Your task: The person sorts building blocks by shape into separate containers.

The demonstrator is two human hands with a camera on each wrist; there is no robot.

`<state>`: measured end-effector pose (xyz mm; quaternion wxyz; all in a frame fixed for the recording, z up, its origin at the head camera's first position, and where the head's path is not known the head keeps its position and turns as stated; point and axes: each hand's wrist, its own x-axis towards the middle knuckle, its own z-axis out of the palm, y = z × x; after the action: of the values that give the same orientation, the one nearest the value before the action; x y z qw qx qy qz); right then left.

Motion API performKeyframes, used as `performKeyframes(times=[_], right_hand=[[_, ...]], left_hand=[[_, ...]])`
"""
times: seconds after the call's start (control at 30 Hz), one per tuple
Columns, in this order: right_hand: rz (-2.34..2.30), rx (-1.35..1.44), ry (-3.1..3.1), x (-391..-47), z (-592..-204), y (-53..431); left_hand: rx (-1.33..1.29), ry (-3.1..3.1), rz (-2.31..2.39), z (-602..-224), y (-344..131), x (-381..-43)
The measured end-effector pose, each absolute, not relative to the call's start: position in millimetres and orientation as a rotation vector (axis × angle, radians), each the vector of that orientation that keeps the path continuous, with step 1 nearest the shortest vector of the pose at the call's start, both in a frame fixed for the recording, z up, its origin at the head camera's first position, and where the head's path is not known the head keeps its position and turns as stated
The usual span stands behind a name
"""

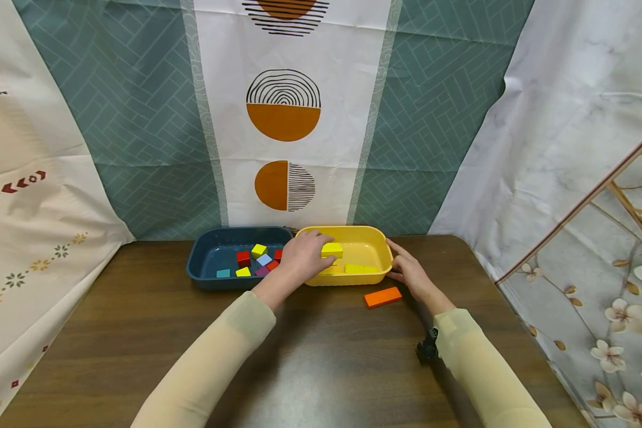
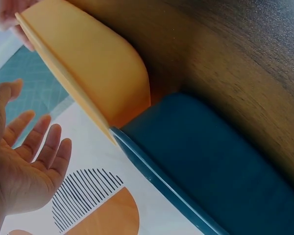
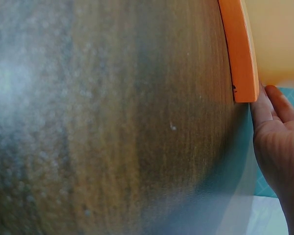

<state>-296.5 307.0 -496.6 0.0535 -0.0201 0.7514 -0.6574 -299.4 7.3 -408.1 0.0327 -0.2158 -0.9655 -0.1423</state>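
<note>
A yellow tray stands at the back of the table, with several yellow blocks in it. My left hand is over its left part, close beside a yellow block. In the left wrist view this left hand has loosely spread fingers and nothing between them. My right hand touches the tray's right side with its fingers. The right wrist view shows the right hand against the tray's outer wall, just past an orange block. That orange block lies flat on the table.
Left of the yellow tray stands a dark blue tray, its wall close against it, holding several small red, yellow, blue and purple blocks. Patterned cloth hangs behind the table. A small black device is at my right wrist.
</note>
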Motion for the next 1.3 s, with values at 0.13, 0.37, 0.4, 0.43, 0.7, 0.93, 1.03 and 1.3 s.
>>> performKeyframes(times=[0.13,0.37,0.4,0.43,0.7,0.93,1.03,1.3], right_hand=[[-1.978,-0.052,2.298,-296,-496,307],[-1.986,-0.055,2.290,-297,-497,308],[-1.987,-0.056,2.289,-297,-497,308],[-1.990,-0.056,2.288,-297,-497,308],[-1.984,-0.049,2.289,-298,-497,307],[-1.977,-0.044,2.297,-297,-497,307],[-1.989,-0.049,2.293,-297,-498,308],[-1.975,-0.065,2.316,-297,-499,309]], left_hand=[[-0.676,-2.970,-0.442,-407,8,-298],[-0.733,-2.945,-0.449,-403,11,-290],[-0.747,-2.938,-0.454,-401,11,-288],[-0.766,-2.931,-0.460,-400,12,-286],[-0.978,-2.851,-0.477,-391,19,-269],[-1.049,-2.821,-0.431,-386,30,-258],[-1.098,-2.795,-0.432,-387,32,-254],[-1.398,-2.668,-0.323,-399,33,-242]])
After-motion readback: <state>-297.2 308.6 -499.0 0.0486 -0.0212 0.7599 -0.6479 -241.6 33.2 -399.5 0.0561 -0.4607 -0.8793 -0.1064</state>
